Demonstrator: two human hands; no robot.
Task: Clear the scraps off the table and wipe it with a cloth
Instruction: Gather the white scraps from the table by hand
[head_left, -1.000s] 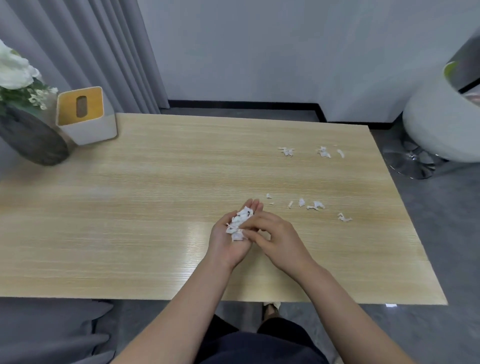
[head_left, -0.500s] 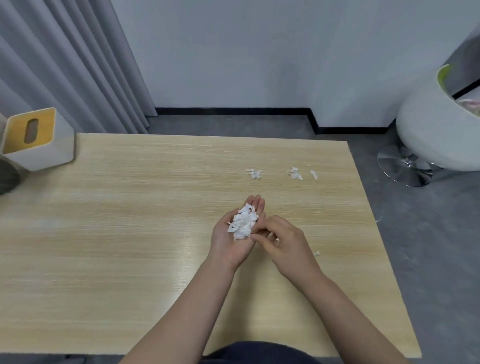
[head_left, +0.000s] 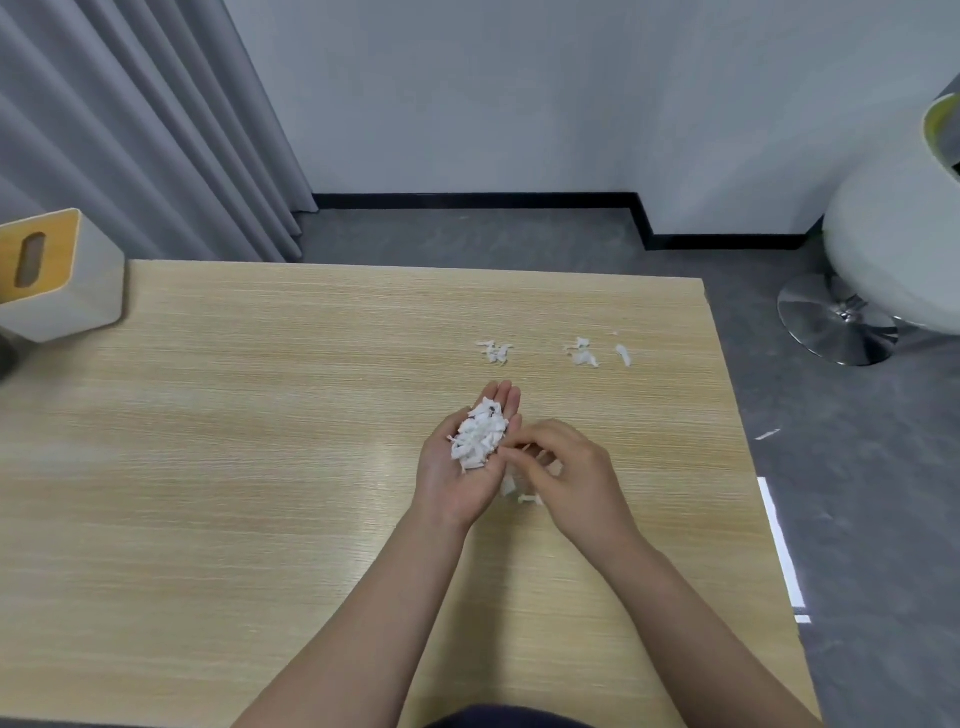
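Observation:
A heap of white paper scraps (head_left: 479, 434) lies in the cupped palm of my left hand (head_left: 462, 467), held palm up over the wooden table (head_left: 234, 467). My right hand (head_left: 566, 475) sits just to its right, fingers curled and pinching at scraps beside the left palm. A couple of loose scraps (head_left: 522, 493) lie on the table under the hands. Farther back, two small clusters of scraps (head_left: 494, 352) and scraps (head_left: 584, 355) rest on the table near its right side. No cloth is in view.
A white tissue box with a wooden top (head_left: 57, 275) stands at the table's back left corner. A white swivel chair with a chrome base (head_left: 839, 325) is on the grey floor to the right. Grey curtains hang behind on the left.
The view has shifted right and down. The scraps that lay to the right of my hands are gone from the table, and the heap in my left palm has grown.

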